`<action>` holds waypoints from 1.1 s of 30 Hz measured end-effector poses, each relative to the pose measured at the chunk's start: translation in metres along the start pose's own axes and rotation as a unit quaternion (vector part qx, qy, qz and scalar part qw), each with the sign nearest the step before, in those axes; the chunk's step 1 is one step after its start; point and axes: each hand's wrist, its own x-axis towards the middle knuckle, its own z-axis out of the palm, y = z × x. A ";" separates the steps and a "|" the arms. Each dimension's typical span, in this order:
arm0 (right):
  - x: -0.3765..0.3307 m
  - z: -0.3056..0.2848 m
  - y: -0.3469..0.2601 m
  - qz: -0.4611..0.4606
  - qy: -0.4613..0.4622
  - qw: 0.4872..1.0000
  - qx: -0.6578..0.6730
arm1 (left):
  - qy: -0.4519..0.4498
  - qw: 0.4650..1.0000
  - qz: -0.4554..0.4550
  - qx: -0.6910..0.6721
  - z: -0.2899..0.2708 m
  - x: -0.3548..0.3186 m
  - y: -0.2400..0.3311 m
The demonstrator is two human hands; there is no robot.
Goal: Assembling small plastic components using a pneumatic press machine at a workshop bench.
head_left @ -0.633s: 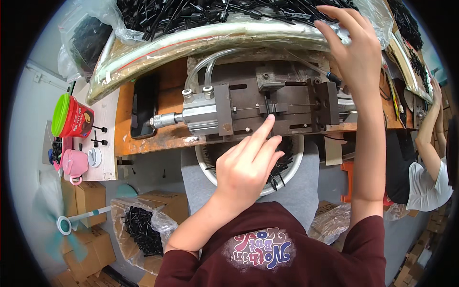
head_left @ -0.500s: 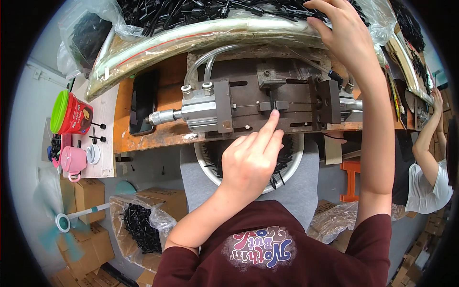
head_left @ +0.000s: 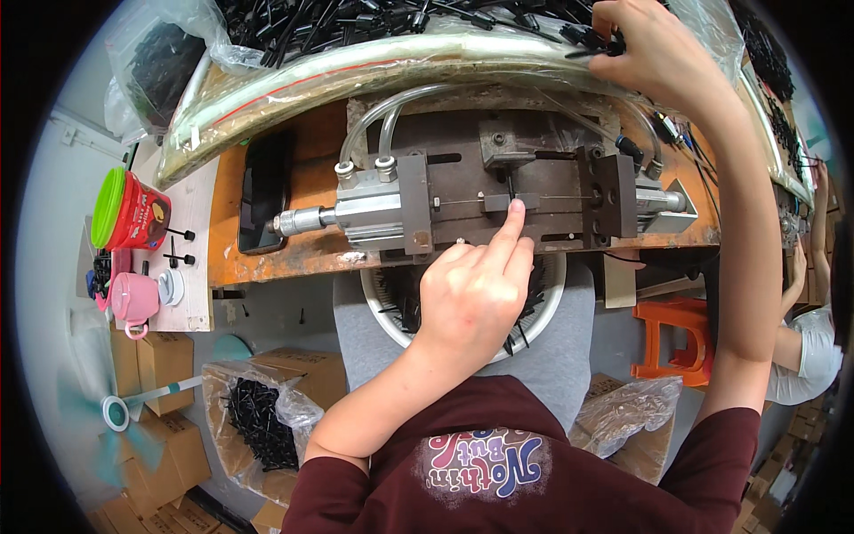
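Note:
My left hand [head_left: 476,289] reaches over the front of a metal clamping fixture [head_left: 551,222]. Its index finger is stretched out, the tip on a small dark block [head_left: 503,204] in the middle, and the other fingers are partly bent. A thin black rod [head_left: 511,182] stands between that block and the bracket [head_left: 505,147] behind it. Up at the far right, my right hand [head_left: 654,49] is closed on black plastic rods [head_left: 592,40] at the edge of a big heap of similar rods [head_left: 356,27]. Its fingers partly hide how many it holds.
Air cylinders [head_left: 369,209] with clear hoses flank the fixture. A dark phone [head_left: 265,191] lies left of it. A white basket [head_left: 378,307] of black rods rests on my lap. Left are a red tub [head_left: 133,214], a pink cup [head_left: 135,296] and a fan [head_left: 116,414]. A co-worker [head_left: 805,356] sits at right.
My right hand has closed on black rods at the heap, and its forearm has swung right, uncovering the right cylinder. My left fingertip stays at the block, nearly unmoved.

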 end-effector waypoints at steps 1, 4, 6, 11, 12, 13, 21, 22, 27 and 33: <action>-0.001 0.009 0.002 -0.034 0.054 0.998 -0.005 | 0.000 1.000 0.000 -0.002 0.000 0.000 -0.001; 0.015 0.036 0.035 -0.138 0.189 0.972 0.021 | -0.001 1.000 0.006 -0.003 -0.002 0.002 0.001; 0.015 0.040 0.041 -0.140 0.178 0.972 0.062 | -0.001 1.000 0.007 -0.002 -0.002 0.003 0.001; 0.013 0.045 0.047 -0.163 0.184 0.965 0.093 | -0.003 1.000 0.004 -0.008 -0.003 0.002 0.000; 0.013 0.046 0.049 -0.168 0.185 0.963 0.103 | -0.002 1.000 0.006 -0.009 -0.003 0.002 0.000; 0.011 0.044 0.050 -0.168 0.179 0.965 0.092 | -0.001 1.000 0.007 -0.009 -0.002 0.002 -0.001; -0.018 0.036 0.053 -0.180 0.263 0.925 0.207 | -0.004 0.994 0.010 -0.111 -0.012 -0.002 -0.004; -0.021 0.041 0.060 -0.238 0.314 0.895 0.209 | -0.014 0.987 0.015 -0.157 -0.019 0.000 -0.002; -0.074 0.059 0.008 -0.377 0.371 0.834 0.155 | -0.063 0.816 -0.206 -0.536 -0.055 0.014 0.004; -0.110 0.086 -0.015 -0.415 0.360 0.818 0.169 | -0.041 0.774 -0.237 -0.586 -0.059 0.012 -0.002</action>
